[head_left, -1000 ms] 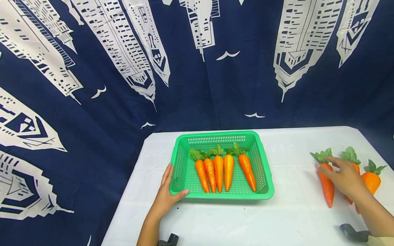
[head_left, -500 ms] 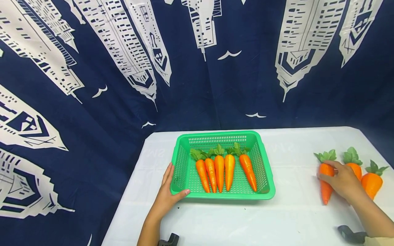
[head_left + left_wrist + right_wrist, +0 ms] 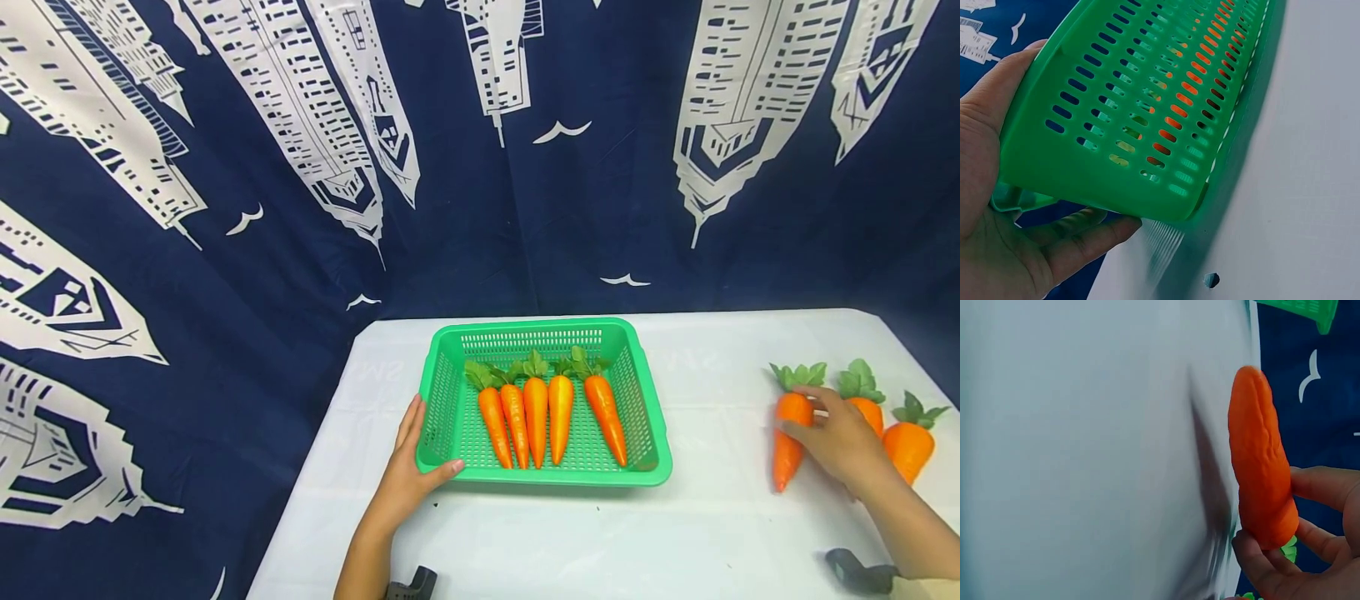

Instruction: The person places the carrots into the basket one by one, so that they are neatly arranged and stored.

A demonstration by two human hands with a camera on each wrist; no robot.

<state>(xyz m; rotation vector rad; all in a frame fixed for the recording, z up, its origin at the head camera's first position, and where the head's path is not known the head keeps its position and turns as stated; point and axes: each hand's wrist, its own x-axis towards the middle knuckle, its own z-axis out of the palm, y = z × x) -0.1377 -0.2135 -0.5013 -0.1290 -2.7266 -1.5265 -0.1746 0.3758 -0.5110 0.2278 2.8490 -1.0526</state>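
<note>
My left hand (image 3: pixel 410 467) holds the front left corner of a green plastic basket (image 3: pixel 551 477), thumb along the front rim and fingers along the left side. In the left wrist view the hand (image 3: pixel 1054 250) reaches around the slotted basket wall (image 3: pixel 1097 181). Several orange carrots (image 3: pixel 536 421) with leafy tops lie side by side inside. At the right, my right hand (image 3: pixel 847 437) grips another carrot (image 3: pixel 789 450) near its leafy end. The right wrist view shows this carrot (image 3: pixel 1263 462) between thumb and fingers, tip outward, its shadow apart from it on the white surface.
Two more carrots lie beside the right hand: one partly hidden carrot (image 3: pixel 868 414) and a thick carrot (image 3: pixel 907 448) farther right. A white-covered table (image 3: pixel 600 550) carries everything. Behind it hangs a dark blue cloth (image 3: pixel 465 225) with white building prints.
My right hand has closed around the carrot, whose tip has swung left and slightly up. My left hand has kept its place at the basket corner.
</note>
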